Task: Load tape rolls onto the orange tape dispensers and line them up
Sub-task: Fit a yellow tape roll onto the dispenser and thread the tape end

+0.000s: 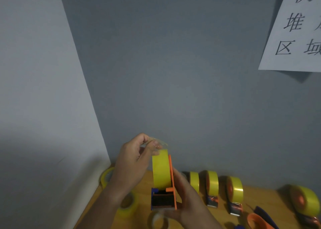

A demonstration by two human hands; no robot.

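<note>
A: What takes up most of the view?

B: A grey wall (173, 72) fills the upper part, meeting a paler wall panel (34, 89) on the left. A white paper sign (295, 34) with black printed characters hangs at the upper right. Along the bottom runs a wooden table (260, 194).

A: And the task's things?

B: Four loaded dispensers (234, 192) stand in a row on the table to the right, each carrying a yellow roll (the farthest right one is blurred). In the middle, held up above the table, is an orange tape dispenser (166, 194) with a yellow tape roll (161, 169) mounted on it.

A: What are the hands doing?

B: The right hand (189, 201) grips the dispenser from its orange side plate, fingers curled around the body. The left hand (133, 161) pinches the clear loose end of tape (159, 142) at the top of the roll, between thumb and fingertips.

A: Anything else?

B: Loose tape rolls (127, 204) lie on the table near the left forearm, one against the wall corner. An empty orange dispenser (257, 221) lies at the bottom right edge, partly cut off.
</note>
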